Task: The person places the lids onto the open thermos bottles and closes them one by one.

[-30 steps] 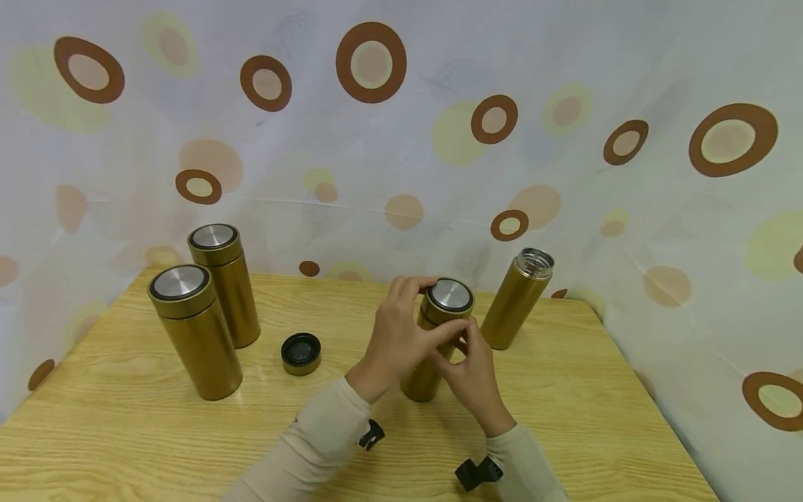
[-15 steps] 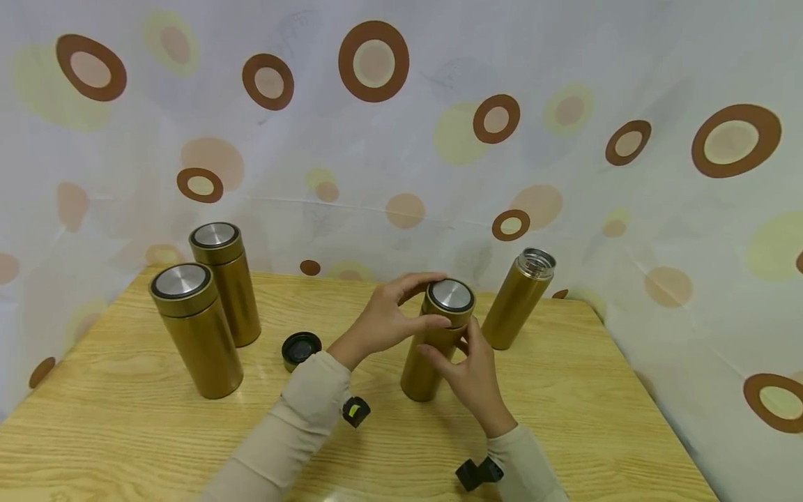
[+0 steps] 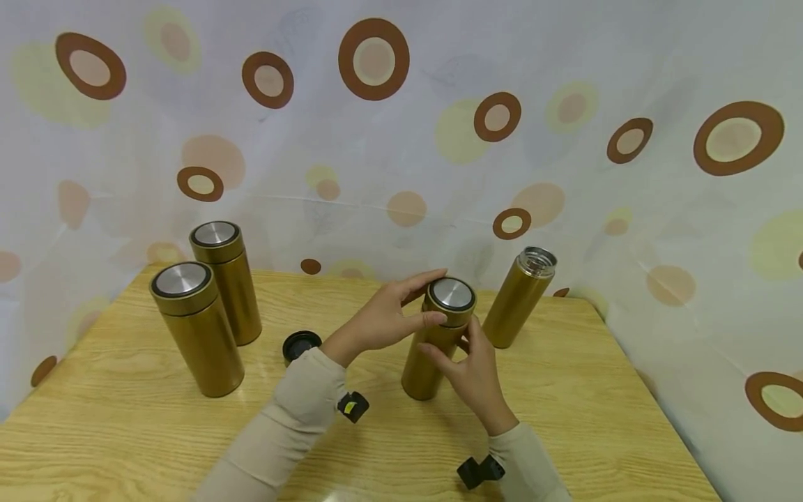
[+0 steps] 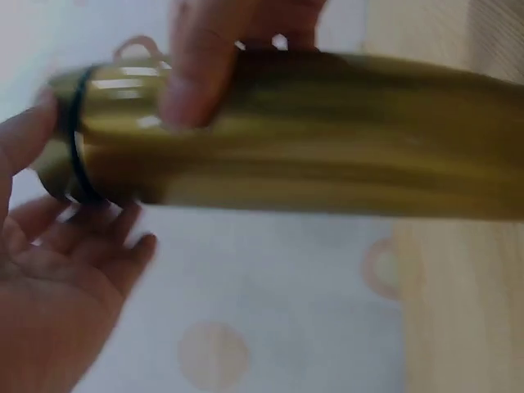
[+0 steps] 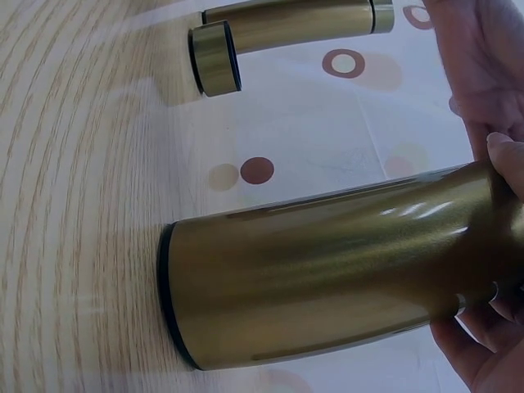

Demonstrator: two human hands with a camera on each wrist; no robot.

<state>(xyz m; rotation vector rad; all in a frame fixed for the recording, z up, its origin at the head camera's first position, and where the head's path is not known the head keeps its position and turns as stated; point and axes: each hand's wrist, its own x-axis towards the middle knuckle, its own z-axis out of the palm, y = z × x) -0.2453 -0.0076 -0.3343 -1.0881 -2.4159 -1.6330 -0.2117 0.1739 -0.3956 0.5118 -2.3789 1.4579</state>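
A gold thermos flask (image 3: 420,369) with a brushed-silver lid top (image 3: 452,294) stands on the wooden table, leaning slightly in the head view. My left hand (image 3: 383,317) holds its lid, thumb on the front and fingers behind. Below that, my right hand (image 3: 473,373) grips the flask's upper body between thumb and fingers. A dark ring marks the joint between lid and body (image 4: 327,139) in the left wrist view. Behind and to the right stands a gold flask without a lid (image 3: 517,296), its steel threaded mouth showing.
Two lidded gold flasks, one nearer (image 3: 199,341) and one behind it (image 3: 237,293), stand at the left. A loose lid (image 3: 301,343) lies upside down, partly hidden by my left sleeve. A patterned cloth (image 3: 401,153) hangs behind the table (image 3: 596,411).
My left hand and forearm have swung to the left, and the thumb has drawn back across the lid's front. The right hand and the flask stay in place.
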